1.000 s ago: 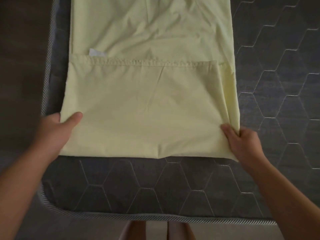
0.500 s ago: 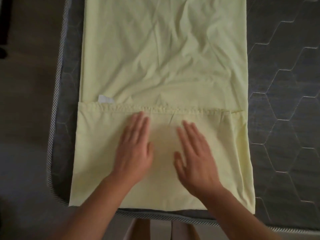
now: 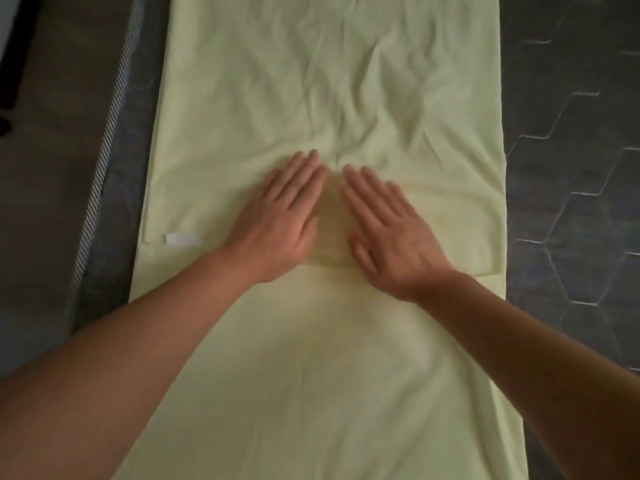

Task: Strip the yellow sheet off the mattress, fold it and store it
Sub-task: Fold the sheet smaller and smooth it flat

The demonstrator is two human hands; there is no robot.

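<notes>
Yellow sheet (image 3: 329,81), folded into a long strip, lies on the mattress (image 3: 571,168), its long axis running 12 to 6 o'clock. Left hand (image 3: 280,220) and right hand (image 3: 388,230) press flat side by side at its centre. The fingers (image 3: 304,174) are straight and point to wrinkled cloth at 12.

Dim, warm indoor light, low contrast. Yellow sheet (image 3: 311,81) brightest area, no glare; soft shading marks creases toward far end. Mattress (image 3: 571,202) at right edge nearly black, quilting lines faint. Left hand (image 3: 280,216) and right hand (image 3: 388,233) slightly motion-smeared, soft shadow between them. Right forearm (image 3: 519,341) in deep shade. Mattress left edge bowed by wide-angle lens. Light source possibly ahead-left, unclear.
</notes>
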